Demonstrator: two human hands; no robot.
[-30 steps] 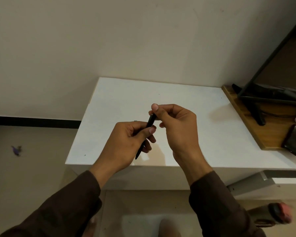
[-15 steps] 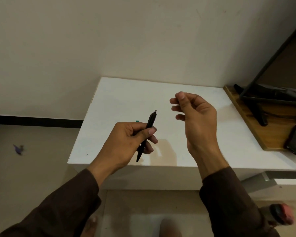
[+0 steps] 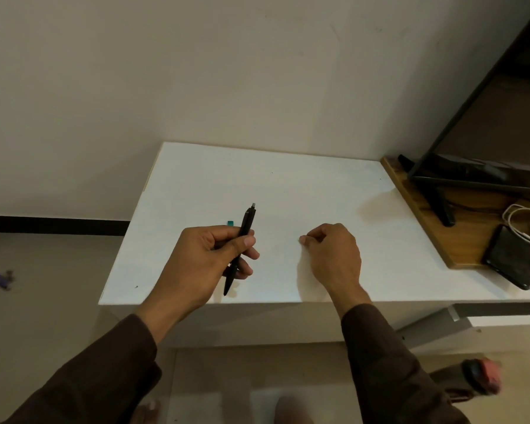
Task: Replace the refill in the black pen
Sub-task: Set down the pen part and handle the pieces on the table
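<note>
Change: right hand [image 3: 331, 255] is dropping from the pen to the white table [image 3: 288, 185], fingers curled, nothing visibly held.
Pen: left hand [image 3: 208, 258] is gripping the black pen [image 3: 240, 249] mid-barrel, above the table's front edge.
Handling: I am judging it light, stiff, slippery; holding the barrel.

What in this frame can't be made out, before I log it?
- Head view: whether the right hand holds anything; its curled fingers hide the inside.
- Teal object: mostly hidden behind the left hand.
- Black pen: middle covered by the fingers.
- Phone: screen too dark.
</note>
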